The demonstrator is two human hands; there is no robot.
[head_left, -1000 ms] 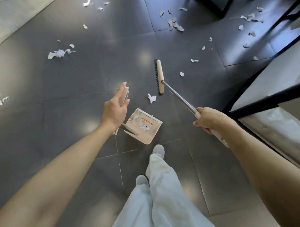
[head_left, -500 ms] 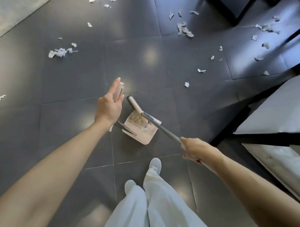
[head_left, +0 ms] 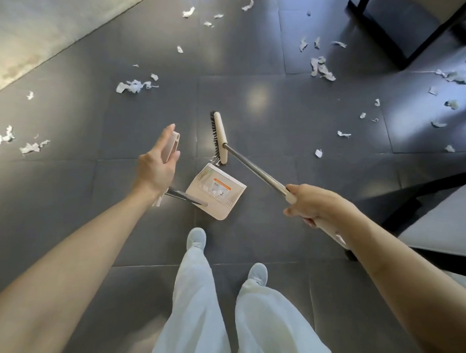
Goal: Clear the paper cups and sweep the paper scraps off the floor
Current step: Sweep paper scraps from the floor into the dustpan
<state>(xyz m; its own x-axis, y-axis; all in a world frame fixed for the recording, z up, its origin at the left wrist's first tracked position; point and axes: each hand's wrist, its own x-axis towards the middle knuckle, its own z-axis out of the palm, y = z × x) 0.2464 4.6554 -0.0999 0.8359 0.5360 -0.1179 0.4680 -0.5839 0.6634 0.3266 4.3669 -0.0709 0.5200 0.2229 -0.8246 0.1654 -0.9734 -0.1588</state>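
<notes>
The dustpan handle [head_left: 174,141] is gripped in the left hand [head_left: 156,167]; the broom shaft [head_left: 252,166] is clasped in the right hand [head_left: 316,206].

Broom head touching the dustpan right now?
Cannot tell. Head view: the broom head ends right at the far corner of the dustpan, but this angle plainly shows neither a gap nor contact between them.

Loose white trousers [head_left: 271,320] are worn over pale grey-white soft shoes [head_left: 196,237], and both forearms [head_left: 71,261] are left bare as far as seen.
</notes>
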